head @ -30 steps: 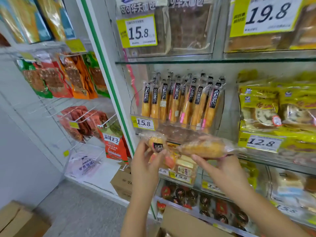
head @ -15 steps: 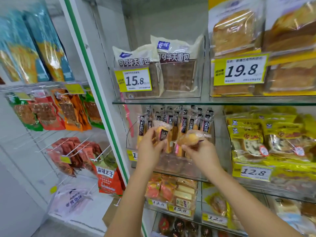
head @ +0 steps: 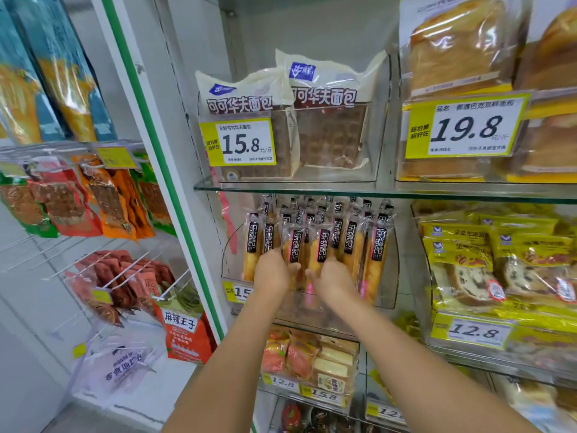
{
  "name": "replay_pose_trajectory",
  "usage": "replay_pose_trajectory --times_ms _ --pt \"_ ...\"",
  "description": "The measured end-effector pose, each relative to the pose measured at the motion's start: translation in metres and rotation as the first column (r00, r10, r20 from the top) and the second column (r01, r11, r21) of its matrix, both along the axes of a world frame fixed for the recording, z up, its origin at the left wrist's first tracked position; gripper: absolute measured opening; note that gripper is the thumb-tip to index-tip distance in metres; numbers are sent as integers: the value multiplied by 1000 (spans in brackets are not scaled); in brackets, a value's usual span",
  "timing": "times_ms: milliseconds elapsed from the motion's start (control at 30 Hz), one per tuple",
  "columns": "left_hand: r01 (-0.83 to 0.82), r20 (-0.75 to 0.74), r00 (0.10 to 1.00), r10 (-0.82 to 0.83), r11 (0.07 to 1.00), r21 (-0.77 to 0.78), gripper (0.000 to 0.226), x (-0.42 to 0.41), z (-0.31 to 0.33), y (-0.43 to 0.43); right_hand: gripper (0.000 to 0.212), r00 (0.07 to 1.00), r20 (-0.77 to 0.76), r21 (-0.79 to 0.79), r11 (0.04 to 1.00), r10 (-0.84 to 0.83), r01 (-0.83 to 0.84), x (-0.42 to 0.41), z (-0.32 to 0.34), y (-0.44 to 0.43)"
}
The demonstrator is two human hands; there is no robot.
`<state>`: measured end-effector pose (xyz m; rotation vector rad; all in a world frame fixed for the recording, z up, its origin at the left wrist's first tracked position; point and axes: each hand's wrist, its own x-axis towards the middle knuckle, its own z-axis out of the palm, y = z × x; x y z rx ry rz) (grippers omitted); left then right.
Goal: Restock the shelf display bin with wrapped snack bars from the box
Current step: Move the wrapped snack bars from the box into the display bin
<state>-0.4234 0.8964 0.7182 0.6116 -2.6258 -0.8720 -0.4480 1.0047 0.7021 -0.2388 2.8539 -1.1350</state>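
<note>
Head camera, shop aisle: two bare forearms rise from the lower edge of the frame to the middle shelf. The left hand grips the lower half of a wrapped snack bar, its thumb curled round the wrapper. Just beside it, the right hand closes the same way on a second snack bar. Both bars stand upright with their black labels facing out, inside the clear display bin and at the front of the row of bars already stocked there.

Half a second ago the hands held the two bars in front of the bin, the right one lying sideways. Now both hands are over the bin's front wall and the bars are on end among the others. The view is also closer to the shelf.

The left wrist covers part of the yellow price tag on the bin's front. Above the bin runs a glass shelf carrying packs of cocoa waffle bread. To the right of the bin sit yellow packs of sliced cake, and to the left, past the green-edged upright, hang snack packets on hooks.
</note>
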Motion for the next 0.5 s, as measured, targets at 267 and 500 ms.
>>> replay_pose_trajectory --times_ms 267,500 --pt "-79 64 995 80 997 -22 23 -11 -19 -9 33 998 -18 72 996 -58 59 -5 -6 -2" --pt "-62 -66 996 58 996 -68 14 2 -20 -4 40 988 -137 8 998 -68 70 -3 -8 -1"
